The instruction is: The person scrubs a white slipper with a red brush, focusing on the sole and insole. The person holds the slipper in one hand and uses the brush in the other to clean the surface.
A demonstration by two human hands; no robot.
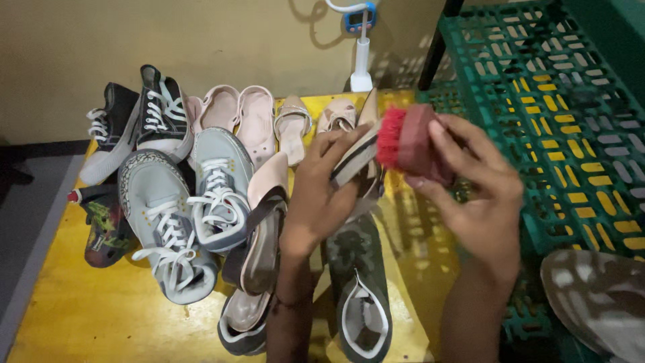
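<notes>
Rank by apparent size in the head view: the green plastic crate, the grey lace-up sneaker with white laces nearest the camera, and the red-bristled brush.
1. Green plastic crate, largest by far.
2. Grey lace-up sneaker with white laces.
3. Red-bristled brush, held in the right hand, smallest, though partly covered by fingers.

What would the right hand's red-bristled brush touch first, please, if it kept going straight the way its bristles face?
The brush in the right hand points left at the sandal held by the left hand; it would likely meet that first, if not already touching.
</notes>
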